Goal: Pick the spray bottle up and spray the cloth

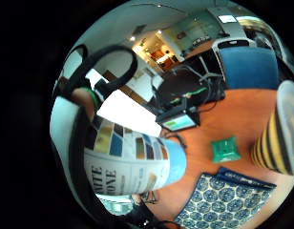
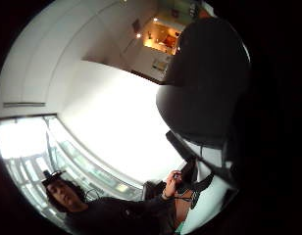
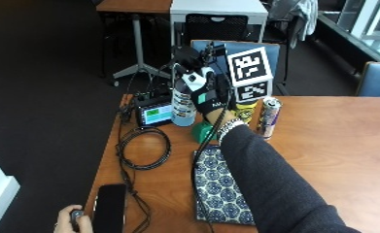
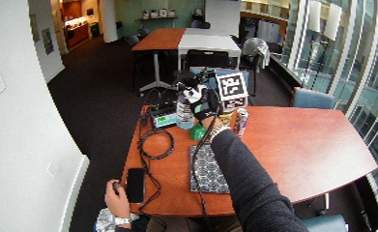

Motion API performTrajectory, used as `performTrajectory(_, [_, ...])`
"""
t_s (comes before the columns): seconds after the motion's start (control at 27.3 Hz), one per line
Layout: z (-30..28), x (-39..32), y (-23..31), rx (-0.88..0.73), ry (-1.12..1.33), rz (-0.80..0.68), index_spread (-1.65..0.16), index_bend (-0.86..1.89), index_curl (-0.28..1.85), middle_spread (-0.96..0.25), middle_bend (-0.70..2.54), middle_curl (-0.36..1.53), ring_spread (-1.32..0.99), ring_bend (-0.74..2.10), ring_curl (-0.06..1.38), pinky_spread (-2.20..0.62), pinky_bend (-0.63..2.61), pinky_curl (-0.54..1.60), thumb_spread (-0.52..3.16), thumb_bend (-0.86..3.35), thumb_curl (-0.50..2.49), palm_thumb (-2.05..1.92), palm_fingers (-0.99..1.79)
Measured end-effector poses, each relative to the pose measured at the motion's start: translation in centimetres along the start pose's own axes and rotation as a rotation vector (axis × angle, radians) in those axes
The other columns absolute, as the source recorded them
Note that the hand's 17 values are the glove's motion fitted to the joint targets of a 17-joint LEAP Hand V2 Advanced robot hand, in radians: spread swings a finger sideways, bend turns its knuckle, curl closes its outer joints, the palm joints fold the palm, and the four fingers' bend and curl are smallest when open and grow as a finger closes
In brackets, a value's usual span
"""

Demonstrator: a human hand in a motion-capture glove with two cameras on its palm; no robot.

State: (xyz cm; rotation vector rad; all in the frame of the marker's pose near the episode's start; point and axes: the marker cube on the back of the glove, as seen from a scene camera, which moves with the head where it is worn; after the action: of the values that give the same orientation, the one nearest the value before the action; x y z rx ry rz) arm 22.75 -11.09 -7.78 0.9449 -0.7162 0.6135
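One clear plastic spray bottle with a printed label (image 3: 184, 104) is lifted off the wooden worktop (image 3: 319, 145), the black-gloved right hand (image 3: 209, 99) wrapped around it in a closed grip. The pick-up looks done; next, aim the nozzle down at the blue patterned cloth (image 3: 223, 187) lying nearer the person and squeeze the trigger.

- Daylight is streaming through the windows (image 4: 362, 72) at three o'clock, brightening the surface (image 4: 304, 140).
- Warm lamps are glowing in a far room (image 1: 159, 52).
- White glare is washing out the thumb-side view.
- Palm views are bending at their edges.
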Motion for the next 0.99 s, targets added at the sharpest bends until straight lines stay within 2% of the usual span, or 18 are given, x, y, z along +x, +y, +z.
performTrajectory(0.11, [0.7,2.2,0.5,-0.005,0.031,0.033,-0.3,0.26,0.51,-0.26,0.52,0.48,-0.19,0.43,0.4,-0.17,0.35,0.36,1.07,0.08,0.3,0.63,1.13])
performTrajectory(0.51, [2.3,5.6,1.3,0.001,0.117,0.054,-0.3,0.2,0.5,-0.26,0.48,0.47,-0.2,0.37,0.39,-0.12,0.26,0.34,1.09,0.06,0.3,0.71,1.15])
performTrajectory(0.81, [3.0,5.4,2.1,0.0,0.16,0.03,-0.31,0.18,0.5,-0.26,0.46,0.47,-0.21,0.36,0.39,-0.13,0.24,0.34,1.1,0.03,0.3,0.74,1.19])
performTrajectory(0.99, [3.4,4.3,1.6,0.079,0.161,0.049,-0.31,0.18,0.5,-0.26,0.45,0.48,-0.21,0.36,0.4,-0.15,0.22,0.34,1.11,0.01,0.3,0.76,1.19])
